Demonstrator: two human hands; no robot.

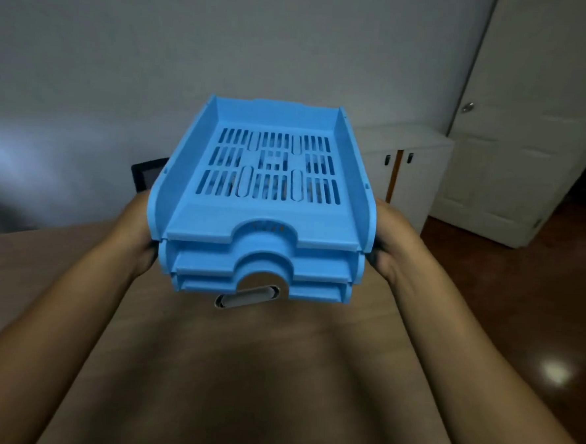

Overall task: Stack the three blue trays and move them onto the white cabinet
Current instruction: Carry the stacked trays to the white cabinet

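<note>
Wooden table [241,373] below; three-tier blue tray stack [265,199] lifted clear, left hand [139,236] and right hand [391,243] clamping opposite sides, keeping tiers aligned; white cabinet [405,153] beyond, right.

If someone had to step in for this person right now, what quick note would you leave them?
Left hand: gripping the left side of the stack of three blue slotted plastic trays.
Right hand: gripping the stack's right side.
Trays: nested one on another, held up above the brown wooden table.
Done: stacking, and the lift.
Left: carry the stack to the low white cabinet ahead on the right, beside the white door, and set it on top.
</note>
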